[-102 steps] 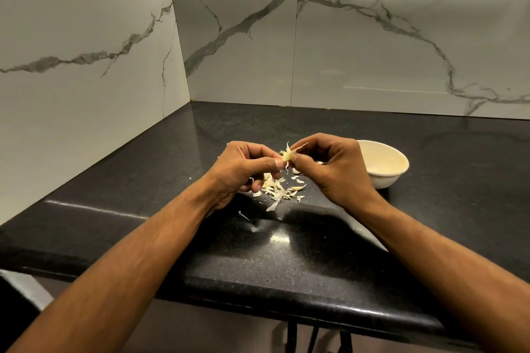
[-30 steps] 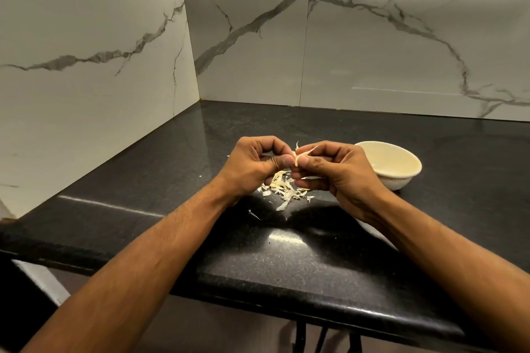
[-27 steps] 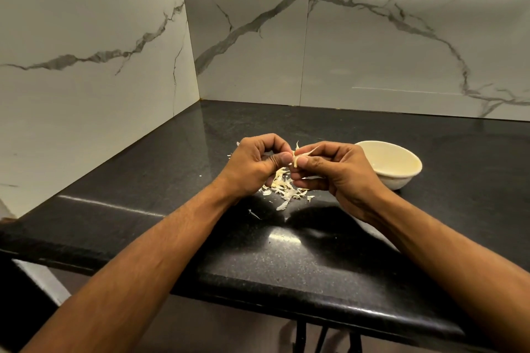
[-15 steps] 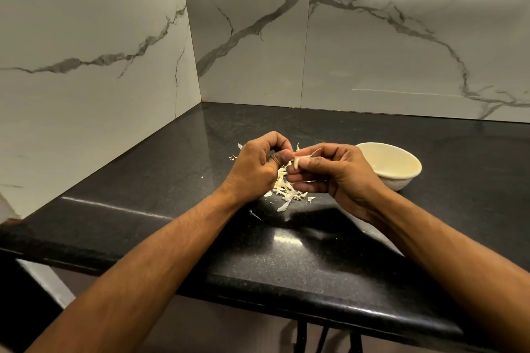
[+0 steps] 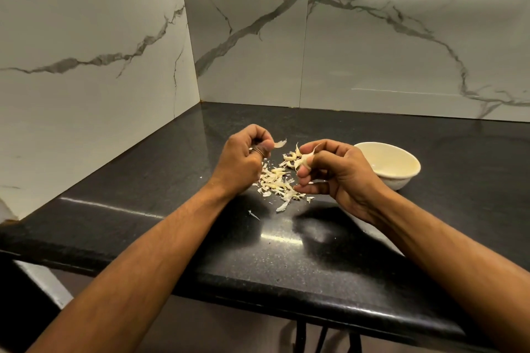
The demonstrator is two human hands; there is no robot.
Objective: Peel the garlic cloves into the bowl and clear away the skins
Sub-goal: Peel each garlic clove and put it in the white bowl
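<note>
At the centre of the frame, a strip of skin [image 5: 280, 144] is pinched by the left hand [image 5: 243, 160], while a garlic clove [image 5: 304, 160] is pinched by the right hand [image 5: 338, 173]. Loose skins [image 5: 276, 183] are scattered on the black counter [image 5: 172, 180] between them. A cream bowl [image 5: 387, 165] is seen just right.

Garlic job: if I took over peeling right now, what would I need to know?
Left hand pinches a torn-off strip of skin.
Right hand pinches the garlic clove, with some skin on it.
The skins lie in a heap on the black counter between the hands.
The bowl sits just right of the right hand; no clove is visible inside.
Done: many skins pulled off.
Left: finish this clove, drop it in the bowl, then clear away the heap.
</note>
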